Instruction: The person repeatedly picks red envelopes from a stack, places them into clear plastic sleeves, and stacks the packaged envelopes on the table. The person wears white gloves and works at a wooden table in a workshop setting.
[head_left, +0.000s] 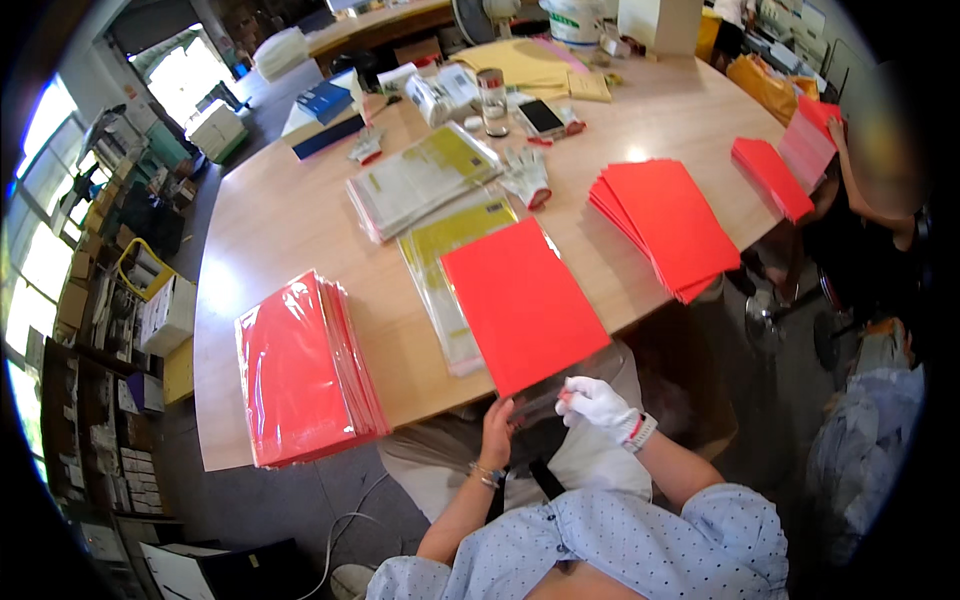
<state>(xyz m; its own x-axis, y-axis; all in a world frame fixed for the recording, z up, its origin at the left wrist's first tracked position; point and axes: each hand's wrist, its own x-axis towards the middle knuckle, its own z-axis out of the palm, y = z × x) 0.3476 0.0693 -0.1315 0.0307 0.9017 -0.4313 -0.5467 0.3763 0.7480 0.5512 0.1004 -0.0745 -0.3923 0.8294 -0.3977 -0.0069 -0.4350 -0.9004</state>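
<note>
In front of me a red sheet or folder (pixel 525 305) lies in a clear plastic sleeve, tilted over the table's near edge. The sleeve's transparent end (pixel 570 383) hangs past the red edge above my lap. My left hand (pixel 497 430), bare with a bracelet, grips the sleeve near the red piece's lower corner. Just to its right, my right hand (pixel 600 405), in a white glove, is closed in a pinch at the clear film; its fingertips look uncovered. Beneath the red piece lie clear sleeves (pixel 440 280) with yellow-green printing.
Sleeved red pieces (pixel 305 370) are stacked at left, loose red ones (pixel 665 225) fanned at right. Farther back are another sleeve pile (pixel 425 175), gloves (pixel 526 177), a glass jar (pixel 492 102) and a phone (pixel 541 118). At far right a co-worker's hand (pixel 836 130) touches red sheets.
</note>
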